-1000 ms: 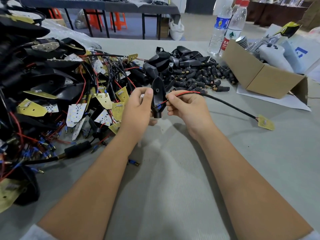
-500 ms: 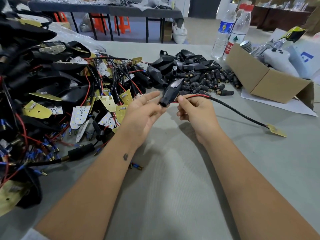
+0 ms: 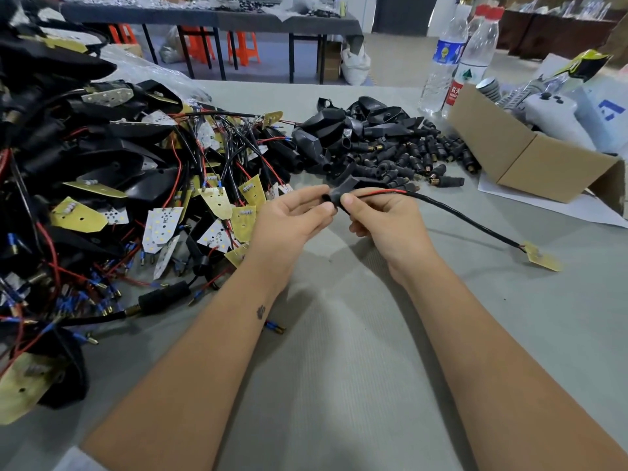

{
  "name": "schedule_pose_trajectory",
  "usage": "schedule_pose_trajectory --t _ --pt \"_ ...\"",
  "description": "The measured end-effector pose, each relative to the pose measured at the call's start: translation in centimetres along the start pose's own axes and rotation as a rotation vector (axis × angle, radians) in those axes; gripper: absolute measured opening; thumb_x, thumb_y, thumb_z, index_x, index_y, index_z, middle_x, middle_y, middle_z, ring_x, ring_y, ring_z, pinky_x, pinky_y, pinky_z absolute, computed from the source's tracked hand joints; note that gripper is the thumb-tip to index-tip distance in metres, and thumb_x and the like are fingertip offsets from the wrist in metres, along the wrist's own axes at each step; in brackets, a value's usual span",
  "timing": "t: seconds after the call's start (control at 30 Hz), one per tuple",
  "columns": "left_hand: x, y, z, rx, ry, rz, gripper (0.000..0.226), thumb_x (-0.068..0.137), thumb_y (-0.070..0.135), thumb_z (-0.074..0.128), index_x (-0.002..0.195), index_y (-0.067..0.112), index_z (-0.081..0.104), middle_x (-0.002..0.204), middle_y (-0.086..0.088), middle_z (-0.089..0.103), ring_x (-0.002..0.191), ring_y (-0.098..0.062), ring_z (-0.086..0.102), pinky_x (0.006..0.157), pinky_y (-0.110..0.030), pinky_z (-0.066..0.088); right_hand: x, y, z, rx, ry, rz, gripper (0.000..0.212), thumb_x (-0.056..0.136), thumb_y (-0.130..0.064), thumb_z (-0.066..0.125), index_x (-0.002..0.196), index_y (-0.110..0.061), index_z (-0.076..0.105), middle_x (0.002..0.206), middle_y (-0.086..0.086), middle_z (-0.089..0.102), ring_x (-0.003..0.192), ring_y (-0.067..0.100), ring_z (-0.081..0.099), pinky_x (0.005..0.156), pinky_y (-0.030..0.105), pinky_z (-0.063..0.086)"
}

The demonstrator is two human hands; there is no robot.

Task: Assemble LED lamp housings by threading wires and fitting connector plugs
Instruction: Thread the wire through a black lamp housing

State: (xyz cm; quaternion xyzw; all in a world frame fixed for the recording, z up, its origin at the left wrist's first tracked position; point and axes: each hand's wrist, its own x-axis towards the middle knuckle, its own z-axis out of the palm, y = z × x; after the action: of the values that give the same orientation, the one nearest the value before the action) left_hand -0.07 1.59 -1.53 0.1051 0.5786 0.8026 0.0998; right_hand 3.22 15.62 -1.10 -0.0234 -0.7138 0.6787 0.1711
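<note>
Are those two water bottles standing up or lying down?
Upright. Both water bottles stand on the table, caps up, beside the cardboard box.

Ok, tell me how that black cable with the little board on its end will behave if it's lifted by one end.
The cable would probably droop, since it already curves loosely across the table. It looks light: a thin lead with a small board. That board would likely dangle and swing, hanging only by fine wires.

Both forearms reach forward; left hand (image 3: 292, 217) and right hand (image 3: 380, 219) meet, fingertips pinched, thumbs uppermost.
</note>
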Motion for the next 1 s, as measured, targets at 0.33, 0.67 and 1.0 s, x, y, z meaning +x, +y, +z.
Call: schedule_pose_trajectory --t 0.33,0.67,1.0 --pt "0.4 -0.2 -0.5 -0.113 0.014 0.029 0.016 0.077 0.008 0.074 0.091 0.015 0.075 0.085 -0.005 0.076 0.084 -0.012 0.072 0.074 -0.016 0.054 -0.3 -0.3 0.2 0.183 -0.088 0.095 0.012 0.096 -0.013 0.058 0.088 -0.011 0.068 0.055 0.002 0.062 0.045 0.014 0.057 0.047 0.022 0.048" --pt "1.0 -0.2 -0.3 -0.088 0.329 0.071 0.011 0.103 0.014 0.046 0.094 0.014 0.052 0.099 -0.007 0.071 0.089 -0.019 0.074 0.067 -0.026 0.058 0.0 0.6 -0.1 -0.439 0.151 -0.006 0.023 0.097 -0.025 0.054 0.081 -0.015 0.068 0.056 -0.006 0.057 0.054 0.012 0.054 0.059 0.033 0.047" --pt "0.8 0.7 -0.5 -0.37 0.321 0.05 0.013 0.106 0.024 0.04 0.1 0.013 0.043 0.094 -0.007 0.075 0.089 -0.027 0.074 0.077 -0.042 0.061 0.6 1.3 -1.6 -0.989 0.192 -0.065 0.022 0.098 -0.021 0.047 0.105 -0.014 0.067 0.094 0.005 0.065 0.092 0.029 0.057 0.082 0.042 0.046"
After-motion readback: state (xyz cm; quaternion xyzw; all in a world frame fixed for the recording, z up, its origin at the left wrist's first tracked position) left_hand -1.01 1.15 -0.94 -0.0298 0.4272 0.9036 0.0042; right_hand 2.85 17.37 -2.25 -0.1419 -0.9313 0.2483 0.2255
